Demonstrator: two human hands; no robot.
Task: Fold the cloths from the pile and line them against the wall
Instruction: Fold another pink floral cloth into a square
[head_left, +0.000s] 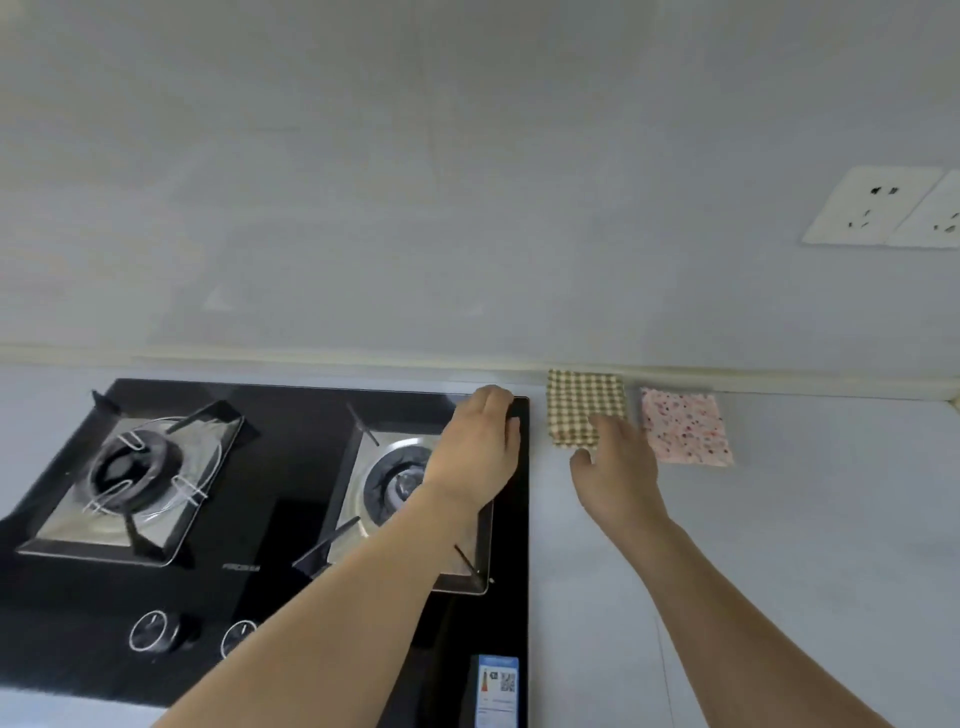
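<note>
Now, checked cloth (582, 400) under right hand (618, 467) fingertips, grip loose, left hand (480, 447) curled, empty

Left: black hob (291, 519) fills the counter, its two raised burner grates (140, 467) in the way.
Far edge: wall (467, 208) shuts it off; checked cloth (576, 400) and pink dotted cloth (685, 426) lie just before it (a narrow gap between them).
Right and near: bare counter (805, 519), open to pass.
High right: wall sockets (878, 208), nearly flush.
</note>
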